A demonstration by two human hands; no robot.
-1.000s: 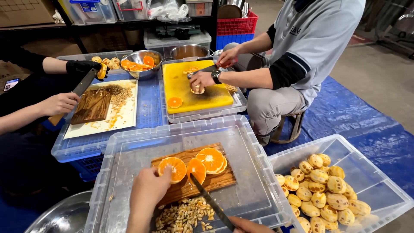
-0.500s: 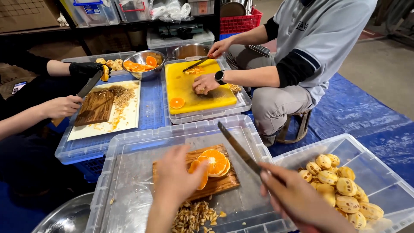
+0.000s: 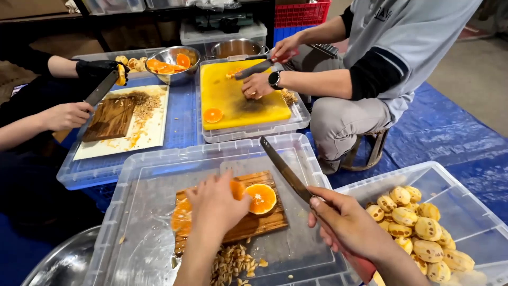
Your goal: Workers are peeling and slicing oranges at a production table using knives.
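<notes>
My right hand (image 3: 349, 225) was closed around the handle of a knife (image 3: 286, 170), held up above the work. Its long blade ran on a slant, tip pointing up and away to my left, the handle end down toward me. My left hand (image 3: 217, 204) lay flat, fingers loosely spread, pressing on the orange halves (image 3: 260, 198) on the small wooden board (image 3: 264, 222). 1 half showed its cut face up just beside my fingers; others were mostly hidden under my palm. The board sat on an upturned clear plastic lid (image 3: 159, 175), with a pile of seeds (image 3: 230, 262) just below it, near my wrist.

To my right, a clear tub (image 3: 450, 180) held a heap of pale, spotted peeled oranges (image 3: 418, 225). At my lower left was the rim of a metal bowl (image 3: 58, 265).

Across from me, a seated person's hands (image 3: 257, 85) worked with a knife on a yellow cutting board (image 3: 233, 98), where 1 orange half (image 3: 212, 115) lay cut face up. Behind that, a steel bowl (image 3: 172, 58) held orange halves. On the left, another person held a cleaver (image 3: 100, 89) over a dark wooden board (image 3: 110, 119) resting on a white board.
</notes>
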